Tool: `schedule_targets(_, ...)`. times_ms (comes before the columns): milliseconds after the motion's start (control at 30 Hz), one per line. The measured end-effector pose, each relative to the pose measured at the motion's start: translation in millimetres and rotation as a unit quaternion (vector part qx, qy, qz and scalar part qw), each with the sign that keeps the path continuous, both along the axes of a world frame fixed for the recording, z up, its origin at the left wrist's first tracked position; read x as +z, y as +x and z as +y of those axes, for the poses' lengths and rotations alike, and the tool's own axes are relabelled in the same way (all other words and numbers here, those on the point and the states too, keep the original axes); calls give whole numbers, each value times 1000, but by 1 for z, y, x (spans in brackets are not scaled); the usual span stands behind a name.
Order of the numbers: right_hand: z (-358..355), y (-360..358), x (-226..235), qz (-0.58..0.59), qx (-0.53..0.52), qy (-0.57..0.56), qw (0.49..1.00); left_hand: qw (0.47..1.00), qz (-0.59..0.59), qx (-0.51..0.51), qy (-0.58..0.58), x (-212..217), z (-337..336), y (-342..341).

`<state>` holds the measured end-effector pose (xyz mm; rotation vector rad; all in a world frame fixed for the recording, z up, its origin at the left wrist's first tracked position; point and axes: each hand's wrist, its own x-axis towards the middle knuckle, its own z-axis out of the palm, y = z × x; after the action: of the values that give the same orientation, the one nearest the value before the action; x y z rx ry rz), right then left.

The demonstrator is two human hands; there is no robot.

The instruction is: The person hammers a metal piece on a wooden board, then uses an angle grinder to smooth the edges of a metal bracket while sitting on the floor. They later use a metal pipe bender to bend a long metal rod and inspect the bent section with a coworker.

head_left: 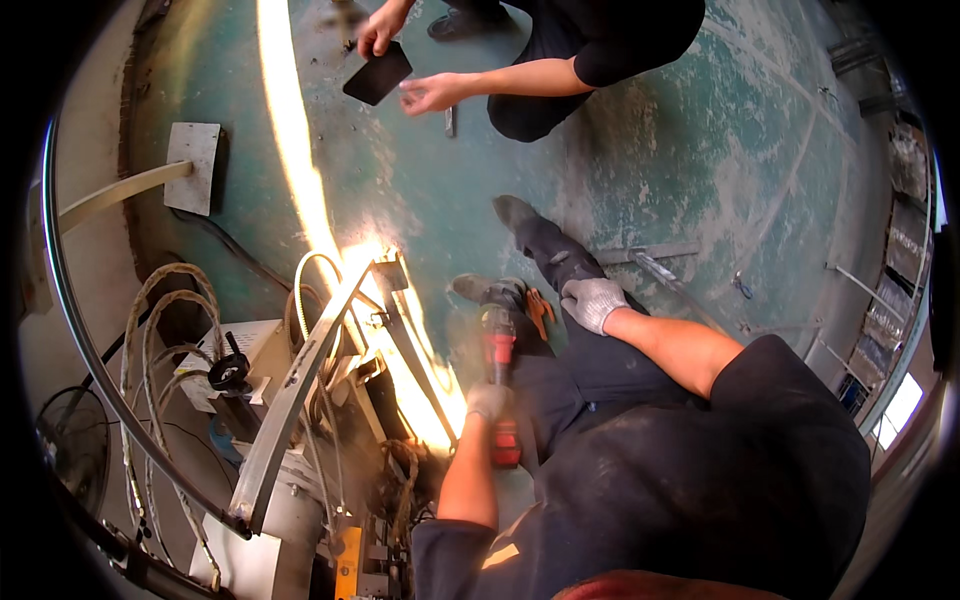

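My left hand, in a pale work glove, is closed around the middle of a red and black cordless power tool. The tool stands lengthwise beside my left leg. Its far end is blurred, so I cannot tell what is fitted there. On my right knee lies my right hand, in a grey-white glove, fingers laid over the dark trouser cloth and holding nothing. Between my legs, on the floor, is an orange two-pronged thing, perhaps plier handles.
Ahead, a crouching co-worker's hands hold a dark flat rectangular panel. A metal frame bar, looped hoses and machinery stand at my left, beside glaring sunlight. Metal bars lie right of my feet on the green floor.
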<state>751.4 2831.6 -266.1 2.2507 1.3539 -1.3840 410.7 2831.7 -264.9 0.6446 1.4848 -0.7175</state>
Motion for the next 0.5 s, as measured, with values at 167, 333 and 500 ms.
schedule_targets(167,3,2,4,0,9,-10,1000,999,-8,37,6,-6,-6,-5)
schedule_targets(333,-1,4,-2,1,9,1,1000,999,5,43,0,-2,-4,2)
schedule_targets(500,-4,5,1,6,11,2,1000,998,-9,57,9,-20,-24,-10)
